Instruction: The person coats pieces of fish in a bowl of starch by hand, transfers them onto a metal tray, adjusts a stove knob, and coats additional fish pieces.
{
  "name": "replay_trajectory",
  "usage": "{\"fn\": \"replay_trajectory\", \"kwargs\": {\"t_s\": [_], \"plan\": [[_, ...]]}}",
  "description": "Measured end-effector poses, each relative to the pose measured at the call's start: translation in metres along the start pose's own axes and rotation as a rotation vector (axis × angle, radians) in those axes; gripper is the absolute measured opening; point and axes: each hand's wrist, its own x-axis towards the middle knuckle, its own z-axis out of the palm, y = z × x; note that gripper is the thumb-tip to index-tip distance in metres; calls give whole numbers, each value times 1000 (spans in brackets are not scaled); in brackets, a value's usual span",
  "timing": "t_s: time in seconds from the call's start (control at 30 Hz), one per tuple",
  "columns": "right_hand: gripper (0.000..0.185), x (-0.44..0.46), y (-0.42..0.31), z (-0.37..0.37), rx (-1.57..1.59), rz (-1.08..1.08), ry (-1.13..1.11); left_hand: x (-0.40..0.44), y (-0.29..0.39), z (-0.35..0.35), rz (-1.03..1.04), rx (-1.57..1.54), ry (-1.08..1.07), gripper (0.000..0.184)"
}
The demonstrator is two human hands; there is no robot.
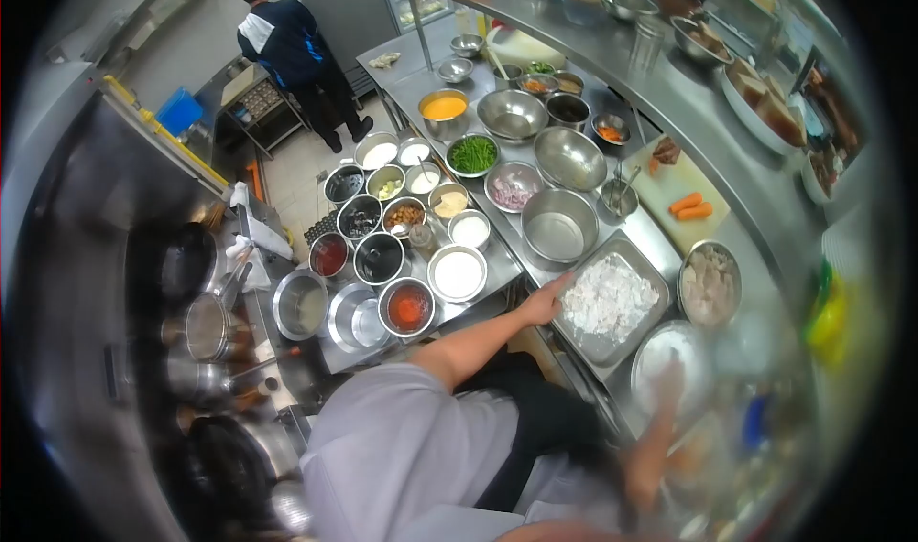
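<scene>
A rectangular metal tray (660, 279) holds floury white pieces (612, 298). My left hand (542, 303) grips the tray's left rim, fingers closed around the edge. On the near right, a round bowl (639, 389) contains white powder that looks like flour. My right hand (666, 386) is over this bowl, at or in the powder; motion smears its fingers, so their pose is unclear. Just beyond it stands a metal bowl of pale raw pieces (710, 284), possibly meat.
Several metal containers of sauces and ingredients crowd the left counter, including a red sauce pot (407, 307) and chopped greens (472, 155). Carrots (690, 206) lie on a cutting board (660, 198). A raised shelf (712, 136) runs along the right. Another person (292, 50) stands at the back.
</scene>
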Motion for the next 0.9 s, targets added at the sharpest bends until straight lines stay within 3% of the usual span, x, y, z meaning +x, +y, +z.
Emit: {"fn": "replay_trajectory", "kwargs": {"t_s": [0.03,0.13,0.27,0.5,0.57,0.63,0.7,0.73,0.8,0.9], "plan": [[99,0,5,-2,-4,15,-8,0,-2,2,-21,-5,-13,80],[63,7,24,-9,67,-36,145,1,-1,4,16,12,11,79],[58,1,25,-44,73,-74,227,0,2,1,-2,22,2,79],[63,9,25,-79,250,5,160,3,-4,2,9,52,-8,77],[75,3,18,-77,167,2,67,2,-1,2,5,46,9,77],[92,10,22,-44,280,-99,-13,3,1,1,4,56,-10,77],[105,13,17,6,120,-205,145,3,0,0,-49,51,-37,78],[105,0,-3,-6,117,-195,149,2,0,1,-56,51,-44,78],[96,-39,-73,-58,-91,170,-38,3,-6,4,-32,47,-37,77],[86,1,-21,-13,11,44,-2,2,-7,4,-18,48,-44,77]]}}
